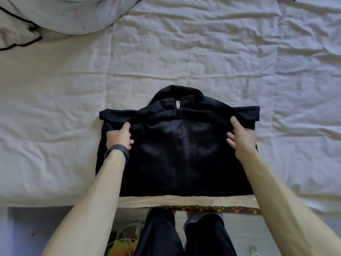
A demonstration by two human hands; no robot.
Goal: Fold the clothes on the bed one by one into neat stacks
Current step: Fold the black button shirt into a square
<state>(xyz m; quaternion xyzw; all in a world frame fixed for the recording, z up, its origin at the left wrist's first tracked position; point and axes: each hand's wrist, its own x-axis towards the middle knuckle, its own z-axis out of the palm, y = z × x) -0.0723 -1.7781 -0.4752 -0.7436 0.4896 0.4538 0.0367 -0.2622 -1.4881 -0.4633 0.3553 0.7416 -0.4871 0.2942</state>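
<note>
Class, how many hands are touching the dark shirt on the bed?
2. The left hand grips the dark shirt near its left sleeve; the right hand near its right sleeve.

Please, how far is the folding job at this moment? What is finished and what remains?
Done: the dark shirt lies flat on the bed with both sleeves folded inward across its top. In hand: the left hand grips the fold at one shoulder, and the right hand lies on the other shoulder; its grip is unclear. Left: the shirt's length is not yet folded, and no finished stack is in view.
</note>
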